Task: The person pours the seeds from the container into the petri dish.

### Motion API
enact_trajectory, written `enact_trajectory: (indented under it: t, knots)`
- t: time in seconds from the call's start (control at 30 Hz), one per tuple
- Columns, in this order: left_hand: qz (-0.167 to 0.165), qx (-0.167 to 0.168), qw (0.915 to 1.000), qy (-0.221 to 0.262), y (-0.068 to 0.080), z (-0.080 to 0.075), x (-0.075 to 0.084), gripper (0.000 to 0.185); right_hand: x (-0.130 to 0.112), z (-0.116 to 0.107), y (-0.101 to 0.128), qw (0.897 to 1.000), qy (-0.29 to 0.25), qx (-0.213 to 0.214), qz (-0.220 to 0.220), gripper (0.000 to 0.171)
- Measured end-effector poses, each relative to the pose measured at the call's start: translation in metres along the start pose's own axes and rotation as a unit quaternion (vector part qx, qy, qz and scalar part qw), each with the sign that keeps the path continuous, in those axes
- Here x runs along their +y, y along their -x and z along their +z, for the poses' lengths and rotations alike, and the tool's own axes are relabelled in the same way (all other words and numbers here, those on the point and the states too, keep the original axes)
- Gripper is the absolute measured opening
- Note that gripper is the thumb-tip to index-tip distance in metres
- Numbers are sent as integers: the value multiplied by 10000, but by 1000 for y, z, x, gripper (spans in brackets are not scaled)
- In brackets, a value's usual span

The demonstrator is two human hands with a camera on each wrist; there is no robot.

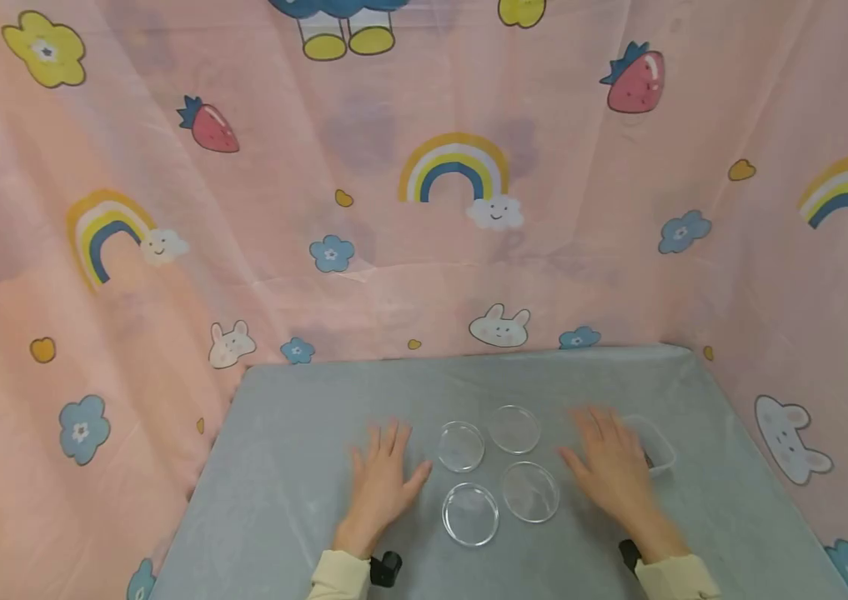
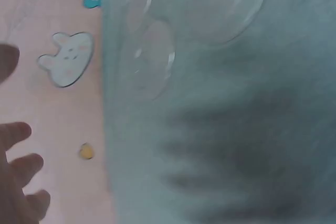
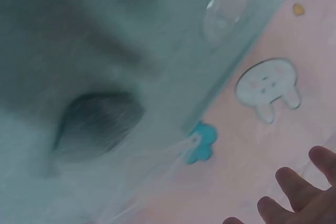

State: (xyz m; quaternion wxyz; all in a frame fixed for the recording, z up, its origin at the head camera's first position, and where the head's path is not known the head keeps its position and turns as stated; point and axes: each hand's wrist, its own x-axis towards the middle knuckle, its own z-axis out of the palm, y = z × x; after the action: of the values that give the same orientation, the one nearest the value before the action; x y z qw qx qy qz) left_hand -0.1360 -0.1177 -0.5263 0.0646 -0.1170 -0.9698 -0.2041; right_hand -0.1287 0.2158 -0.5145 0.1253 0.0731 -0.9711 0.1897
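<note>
Four clear petri dishes are sitting in a loose square on the grey table cover [image 1: 303,433]: the near-left dish [image 1: 471,513], the near-right dish [image 1: 530,492], the far-left dish [image 1: 461,446] and the far-right dish [image 1: 514,428]. They are lying close together but apart from one another, between the two hands.

The left hand [image 1: 382,483] is lying just left of the cluster with fingers straight and slightly spread, the thumb pointing toward the far-left dish without touching it. The right hand [image 1: 607,467] is hovering or resting just right of the dishes, blurred, fingers extended and apart, gripping nothing. Behind and partly under its far side, a small clear rectangular container [image 1: 656,446] is standing; something dark seems to be inside, too hidden to name.

Both wrist views are blurred, showing only fingertips [image 2: 21,169] [image 3: 294,187], table cover and the pink cartoon-print cloth [image 1: 424,208].

The dishes look light and slick, so a sideways brush from either hand could likely slide one into its neighbour. The right hand, being so near the container, could nudge it toward the table's edge.
</note>
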Motion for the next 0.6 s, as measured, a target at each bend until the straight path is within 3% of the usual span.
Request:
enact_trajectory:
  t: [0.17, 0.3, 0.47, 0.6]
  knots:
    - [411, -266, 9986, 188, 8, 27, 0, 75, 27, -5, 9, 9993, 80, 325, 162, 60]
    - [789, -108, 9960, 395, 18, 52, 0, 76, 51, -7, 15, 9978, 1, 597, 297, 60]
    - [1013, 83, 9937, 477, 32, 77, -2, 77, 77, -7, 28, 9922, -382, 617, 1017, 68]
    - [1128, 128, 9927, 397, 41, 90, -5, 82, 94, -4, 39, 9833, -595, 249, 1699, 93]
